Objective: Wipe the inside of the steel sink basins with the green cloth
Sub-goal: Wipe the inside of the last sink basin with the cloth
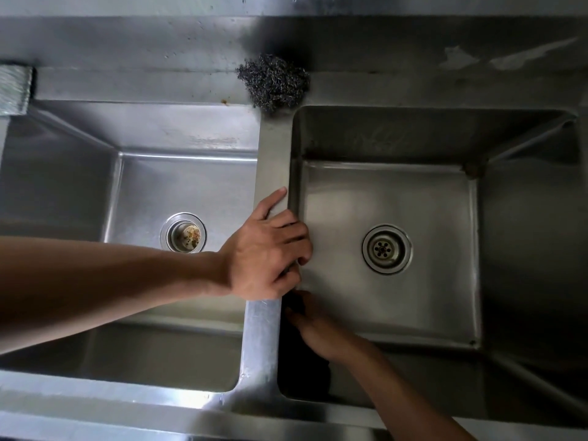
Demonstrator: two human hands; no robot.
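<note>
Green cloth [304,361], location? (A)

Right basin [525,249], low against its left wall, under the right hand [318,326]. Reads dark, nearly black in the shadow. (B)

Right grip? (A)

Hand lies on the cloth, fingertips at the wall. Cannot tell whether the fingers close round it. (B)

Left hand [264,253]? (A)

On the divider [273,160] between the basins. Thumb flat along the top, fingers hooked over the edge into the right basin: grip holding the divider. (B)

Drains? (A)

Right drain [386,248] perforated, well apart from the cloth. Left basin [63,186], left drain [183,232]: strainer with brownish specks. (B)

Worktop? (A)

Steel wool scourer [273,81] at the back, at the head of the divider. Grey ridged object [14,90] at the far left edge, cut off. (B)
</note>
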